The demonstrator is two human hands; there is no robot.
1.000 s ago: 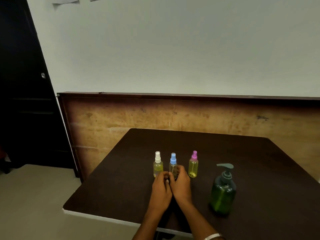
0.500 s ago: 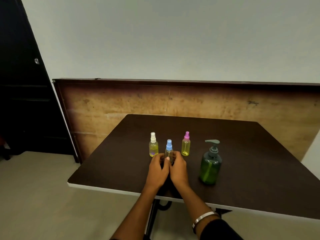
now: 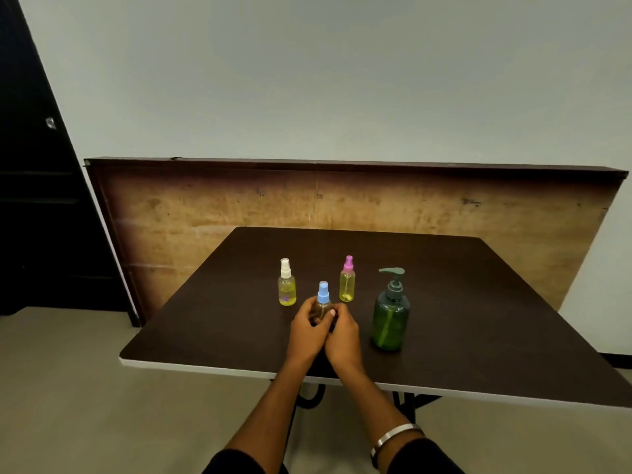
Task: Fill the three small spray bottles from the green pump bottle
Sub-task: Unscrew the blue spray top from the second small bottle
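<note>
Both hands, left (image 3: 305, 331) and right (image 3: 343, 333), grip blue-capped bottle (image 3: 323, 302), now drawn nearer than neighbours, left of pump bottle (image 3: 390, 316); uncapping likely next.

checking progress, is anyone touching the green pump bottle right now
No: the green pump bottle stands alone, while the left hand and right hand both hold the blue-capped bottle.

no readable text, labels or brand names anywhere, small purple mark on white-capped clear plastic spray bottle (image 3: 286, 287) too blurred to read, nothing else printed
</note>
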